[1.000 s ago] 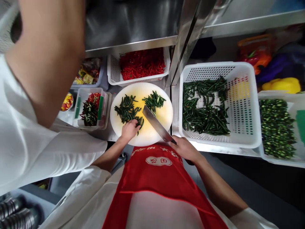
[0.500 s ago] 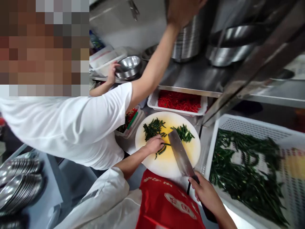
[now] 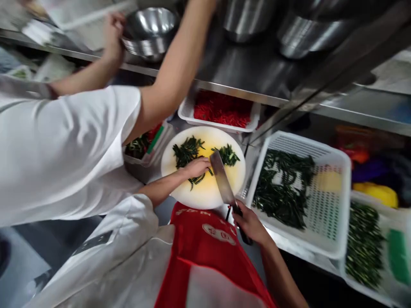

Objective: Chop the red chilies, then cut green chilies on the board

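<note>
Grips cleaver (image 3: 222,179) in right hand (image 3: 251,223). Curls left hand (image 3: 197,167) among green chilies (image 3: 185,155) on round cutting board (image 3: 205,196); cannot tell whether pinching any.

The left forearm (image 3: 165,187) is extended inward, the left hand (image 3: 198,167) curled, while the right hand (image 3: 249,221) is clenched, the right forearm (image 3: 280,266) angled forward.

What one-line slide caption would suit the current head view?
Right hand gripping a cleaver, left hand among green chillies on a white board.
</note>
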A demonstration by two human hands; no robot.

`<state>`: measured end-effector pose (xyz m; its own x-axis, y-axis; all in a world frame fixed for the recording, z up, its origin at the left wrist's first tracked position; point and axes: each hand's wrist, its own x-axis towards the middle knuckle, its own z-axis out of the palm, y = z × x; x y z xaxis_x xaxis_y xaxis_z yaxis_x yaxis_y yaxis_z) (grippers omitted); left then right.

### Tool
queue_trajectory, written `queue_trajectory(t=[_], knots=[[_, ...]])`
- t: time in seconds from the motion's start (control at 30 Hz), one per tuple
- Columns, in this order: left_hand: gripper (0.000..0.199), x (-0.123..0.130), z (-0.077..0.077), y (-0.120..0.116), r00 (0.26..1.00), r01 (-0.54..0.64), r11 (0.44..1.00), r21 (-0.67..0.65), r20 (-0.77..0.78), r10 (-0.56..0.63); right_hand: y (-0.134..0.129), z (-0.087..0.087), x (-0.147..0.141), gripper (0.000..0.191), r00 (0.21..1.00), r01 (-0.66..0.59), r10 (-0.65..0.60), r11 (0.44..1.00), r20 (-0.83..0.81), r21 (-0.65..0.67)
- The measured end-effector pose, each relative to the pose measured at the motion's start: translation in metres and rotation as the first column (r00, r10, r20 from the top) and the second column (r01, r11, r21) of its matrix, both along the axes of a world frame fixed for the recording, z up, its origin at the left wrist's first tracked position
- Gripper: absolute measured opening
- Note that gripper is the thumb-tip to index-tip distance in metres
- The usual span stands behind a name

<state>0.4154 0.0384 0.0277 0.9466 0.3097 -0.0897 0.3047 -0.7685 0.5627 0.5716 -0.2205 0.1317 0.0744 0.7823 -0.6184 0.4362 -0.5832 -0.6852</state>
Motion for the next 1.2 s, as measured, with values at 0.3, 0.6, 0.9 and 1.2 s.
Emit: queue_trajectory(t=[0.3,0.6,0.9,1.2], knots=[[0.021,0.003,-0.011,-0.012,0.985,0.04,0.999,0.019,0.167,-0.043,0.0,0.014,-0.004,0.034,0.976,0.036,-0.036,0.999,0.216,0.004],[0.02,0.009,-0.013,-0.006,0.983,0.048,0.997,0.059,0.177,-0.058,0.014,0.049,0.009,0.027,0.965,-0.089,0.091,0.996,0.245,-0.022],[0.011,0.022,0.063,0.048,0.972,-0.061,0.983,0.171,0.236,0.019,0.009,0.047,0.011,0.017,0.953,-0.078,0.117,0.986,0.281,-0.146],[0.066,0.035,0.175,0.338,0.941,-0.21,0.961,0.179,0.303,0.149,0.025,0.017,-0.004,0.016,0.954,-0.043,0.089,0.986,0.287,-0.163]])
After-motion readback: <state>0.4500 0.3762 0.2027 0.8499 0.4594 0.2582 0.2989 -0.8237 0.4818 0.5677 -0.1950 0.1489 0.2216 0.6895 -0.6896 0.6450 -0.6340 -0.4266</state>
